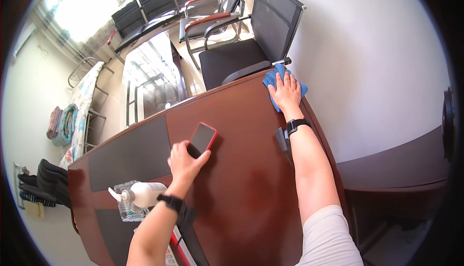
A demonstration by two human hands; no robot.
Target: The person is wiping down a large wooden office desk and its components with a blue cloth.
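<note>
My left hand (185,161) grips the lower end of a smartphone (203,137) in a red case, its dark screen facing up. The phone is over the reddish-brown wooden desk (246,171); whether it touches the top I cannot tell. At the desk's far right corner, my right hand (289,92) lies flat on a blue cloth (272,81), pressing it against the top. Part of the cloth hangs at the edge. A white pump bottle (148,193) and a clear ridged container (132,213) stand left of my left forearm.
A black mesh armchair (235,57) is close behind the desk's far edge. Beyond are a glass-topped table (156,66) and a row of black seats (156,5). The white wall (355,66) runs along the right. A dark side table (395,164) adjoins on the right.
</note>
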